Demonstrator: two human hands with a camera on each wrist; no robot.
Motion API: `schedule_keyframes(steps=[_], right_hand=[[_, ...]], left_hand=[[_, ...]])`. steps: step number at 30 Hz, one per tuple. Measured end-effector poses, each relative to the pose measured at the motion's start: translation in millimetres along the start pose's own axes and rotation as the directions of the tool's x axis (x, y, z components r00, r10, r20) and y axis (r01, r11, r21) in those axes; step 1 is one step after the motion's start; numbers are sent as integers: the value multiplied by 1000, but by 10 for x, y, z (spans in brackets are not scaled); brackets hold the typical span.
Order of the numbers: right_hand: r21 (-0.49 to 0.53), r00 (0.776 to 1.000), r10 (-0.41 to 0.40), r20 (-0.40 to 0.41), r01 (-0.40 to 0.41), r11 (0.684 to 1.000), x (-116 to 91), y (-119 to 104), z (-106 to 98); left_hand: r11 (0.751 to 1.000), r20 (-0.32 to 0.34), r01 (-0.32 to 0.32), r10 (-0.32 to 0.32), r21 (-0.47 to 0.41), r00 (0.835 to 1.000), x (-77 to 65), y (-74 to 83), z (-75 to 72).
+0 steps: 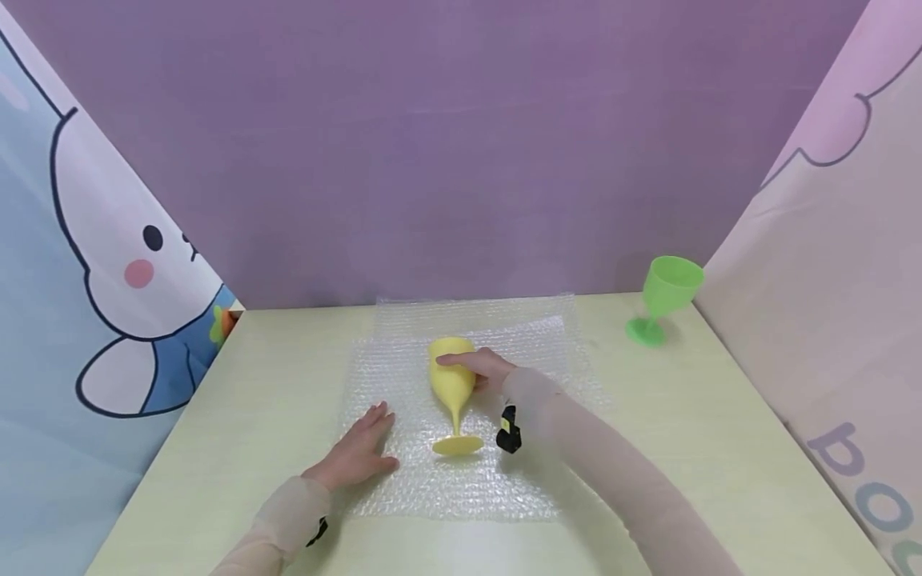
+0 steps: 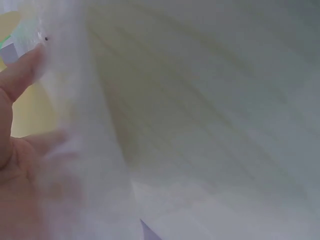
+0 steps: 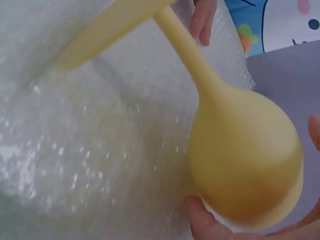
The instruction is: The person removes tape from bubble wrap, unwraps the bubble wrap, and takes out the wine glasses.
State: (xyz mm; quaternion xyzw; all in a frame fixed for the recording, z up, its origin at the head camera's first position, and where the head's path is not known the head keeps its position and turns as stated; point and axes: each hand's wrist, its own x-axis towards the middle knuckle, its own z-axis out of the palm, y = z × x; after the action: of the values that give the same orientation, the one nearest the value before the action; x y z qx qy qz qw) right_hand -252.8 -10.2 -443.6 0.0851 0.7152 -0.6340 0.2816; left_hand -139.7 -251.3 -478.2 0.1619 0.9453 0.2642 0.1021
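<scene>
My right hand (image 1: 491, 368) grips a yellow plastic goblet (image 1: 452, 388) by its bowl, with fingers across one side and the thumb at the other. The goblet's rim points toward the back wall and its round foot toward me, over a sheet of bubble wrap (image 1: 504, 492). In the right wrist view the goblet's bowl (image 3: 245, 150) and stem show large above the wrap. To the left of the goblet, my left hand (image 1: 354, 456) rests on the wrap's left part with fingers spread, holding nothing. Pale blurred material covers most of the left wrist view.
A green goblet (image 1: 670, 290) stands upright at the table's back right corner. Bubble wrap lies in overlapping layers on the pale table (image 1: 274, 384), reaching its back edge. A purple wall (image 1: 461, 160) closes the back, with printed cloth hanging at both sides.
</scene>
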Motion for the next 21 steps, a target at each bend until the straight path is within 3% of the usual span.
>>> schedule_keyframes(steps=[6,13,21], right_hand=[[29,991,51,-124,-48,998,-59,-77,192],[-32,983,80,-165,-87,996,-53,-120,268],[-64,987,61,-146,-71,995,-47,-117,312]], left_hand=[[1000,25,10,-10,1,1000,15,-31,-5],[1000,21,11,-11,1,1000,20,-24,-6],[1000,20,20,-20,-10,1000,10,-37,12]])
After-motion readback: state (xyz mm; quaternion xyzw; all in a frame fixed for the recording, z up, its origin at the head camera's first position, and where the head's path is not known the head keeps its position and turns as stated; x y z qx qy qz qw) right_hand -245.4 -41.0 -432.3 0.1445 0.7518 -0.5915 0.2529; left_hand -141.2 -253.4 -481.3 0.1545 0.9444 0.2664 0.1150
